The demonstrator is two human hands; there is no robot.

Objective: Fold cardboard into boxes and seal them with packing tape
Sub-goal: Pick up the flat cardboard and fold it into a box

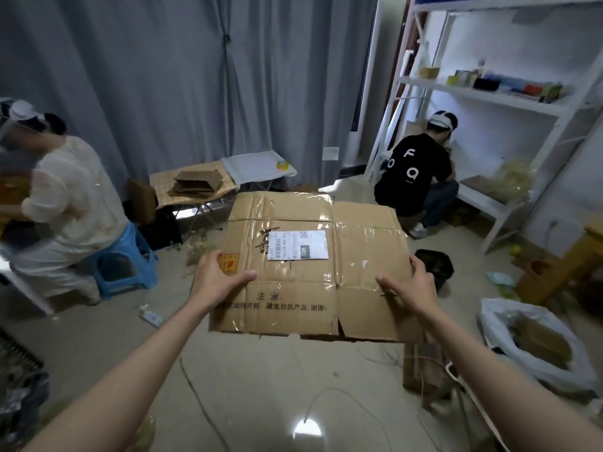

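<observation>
Holding: flattened cardboard box (310, 265) is carried in mid-air above the floor (261, 386), resting on no bench.
Left hand: left hand (217, 278) grips the box's left edge, thumb lying on top, fingers underneath and out of sight.
Right hand: right hand (412, 285) grips the right edge, thumb on top, other fingers curled over the rim.
Key relation: the box lies between both hands, long axis running left to right; both hands look equally near, so opening it probably means pushing the side edges toward each other.
Label: white shipping label (297, 244) sits on the upper face.
Hidden: underside and lower layer unseen; packing tape (283, 164) is probably the small roll on the far bench (257, 169), too small to confirm.
</observation>
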